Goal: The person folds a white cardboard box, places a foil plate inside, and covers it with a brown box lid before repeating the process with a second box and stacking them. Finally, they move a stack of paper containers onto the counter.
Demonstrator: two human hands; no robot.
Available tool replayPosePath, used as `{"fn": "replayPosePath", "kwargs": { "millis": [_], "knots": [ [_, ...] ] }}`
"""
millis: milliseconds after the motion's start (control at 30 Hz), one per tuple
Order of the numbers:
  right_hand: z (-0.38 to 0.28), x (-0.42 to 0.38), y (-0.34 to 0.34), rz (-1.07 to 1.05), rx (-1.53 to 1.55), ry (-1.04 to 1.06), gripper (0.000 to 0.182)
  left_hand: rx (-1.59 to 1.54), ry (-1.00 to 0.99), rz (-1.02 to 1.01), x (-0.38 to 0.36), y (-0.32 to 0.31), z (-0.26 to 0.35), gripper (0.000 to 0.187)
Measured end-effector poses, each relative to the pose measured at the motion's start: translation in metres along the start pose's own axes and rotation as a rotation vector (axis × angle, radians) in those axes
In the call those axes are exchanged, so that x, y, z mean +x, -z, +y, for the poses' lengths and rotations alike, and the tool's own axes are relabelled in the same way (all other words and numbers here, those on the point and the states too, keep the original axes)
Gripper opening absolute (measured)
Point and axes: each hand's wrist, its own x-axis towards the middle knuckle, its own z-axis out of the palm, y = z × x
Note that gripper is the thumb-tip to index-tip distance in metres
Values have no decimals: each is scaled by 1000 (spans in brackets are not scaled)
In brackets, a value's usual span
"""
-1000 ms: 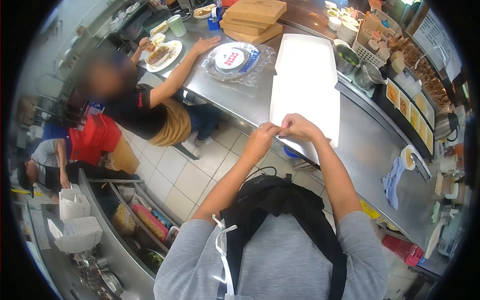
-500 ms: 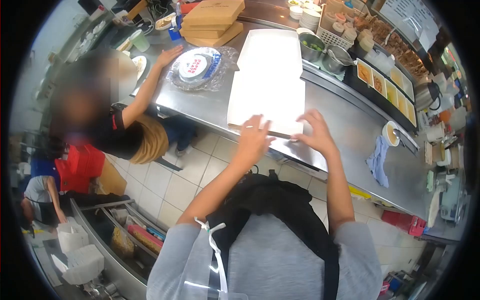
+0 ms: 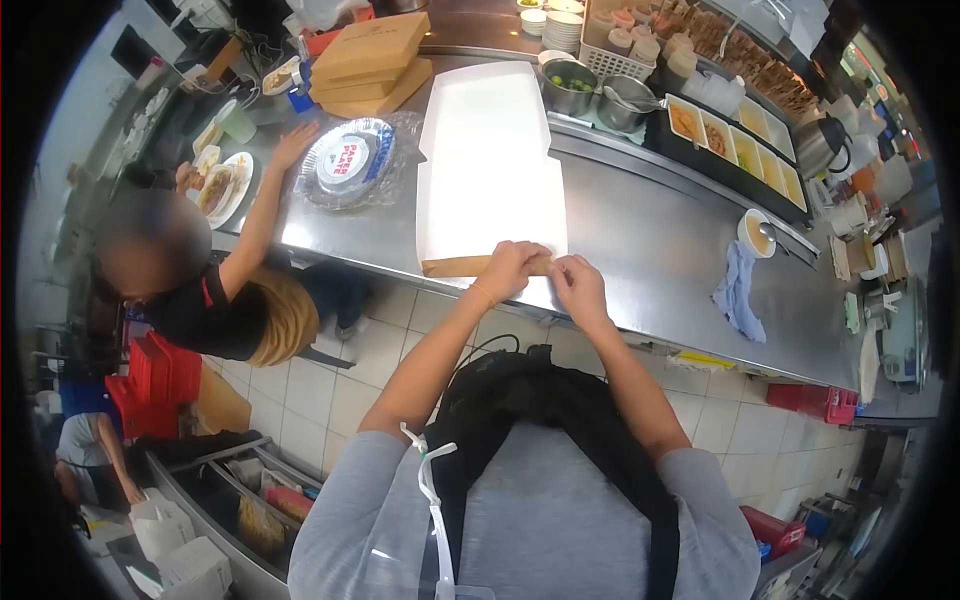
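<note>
A cardboard box, white inside and brown outside, lies unfolded on the steel counter. Its brown front wall stands turned up along the near edge. At the right end of that wall, my left hand is closed over its top, fingers bent. Close beside it, my right hand pinches the near right corner with thumb and fingers together. My fingers cover the corner, so how the cardboard folds there is hidden.
Left of the box lie wrapped paper plates, with stacked brown boxes behind. A co-worker's hand rests on the counter near a plate of food. On the right are food trays, a bowl and a blue cloth.
My hands have gone from hovering apart, fingers spread, to gripping the box's near right corner close together. The front wall now shows its brown side. The view has shifted.
</note>
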Motion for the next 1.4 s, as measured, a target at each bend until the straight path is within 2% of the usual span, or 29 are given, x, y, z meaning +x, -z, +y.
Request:
{"fn": "replayPosePath", "kwargs": {
  "millis": [67, 133, 233, 333, 467, 533, 567, 700, 767, 833, 933, 1033, 1133, 1300, 1400],
  "knots": [
    [-4, -1, -4, 42, -4, 7, 11, -23, 20, -35, -3, 3, -2, 26],
    [-8, 2, -3, 6, -52, -81, 10, -24, -72, -75, -2, 4, -5, 35],
    [-9, 3, -3, 12, -32, -24, 8, 13, -83, -86, -3, 2, -12, 43],
    [-11, 4, 1, -56, -85, 87, 7, -41, -16, -84, -4, 3, -15, 52],
    [-11, 9, 8, -111, -37, 92, 7, -33, 38, -111, -5, 8, -8, 56],
    [-14, 10, 9, -140, -8, 19, 7, 121, 1, -37, -10, 10, 0, 58],
    [-15, 12, 7, -141, -6, 23, 7, 302, 0, -47, -14, 9, 5, 59],
    [-17, 15, 4, -106, -66, -3, 9, 509, 121, 15, -22, 3, 15, 59],
    [-17, 17, -2, -104, -80, 1, 9, 395, 145, 40, -23, 0, 9, 58],
    [-10, 17, 0, -95, -106, 107, 8, 322, 115, 30, -23, 0, 3, 54],
    [-17, 17, 5, -123, -184, 90, 8, 271, 107, -3, -22, 3, -7, 49],
    [-19, 16, -3, -100, -158, 69, 9, 190, -25, 20, -26, 3, -14, 49],
    [-17, 13, -4, -72, -194, 61, 10, 209, 29, -32, -23, 3, -15, 49],
    [-14, 14, -1, -102, -132, 166, 11, 300, 172, 51, -20, -4, -3, 49],
    [-18, 13, 0, -127, -157, 132, 11, 297, 150, 20, -20, -1, -6, 50]
  ]
}}
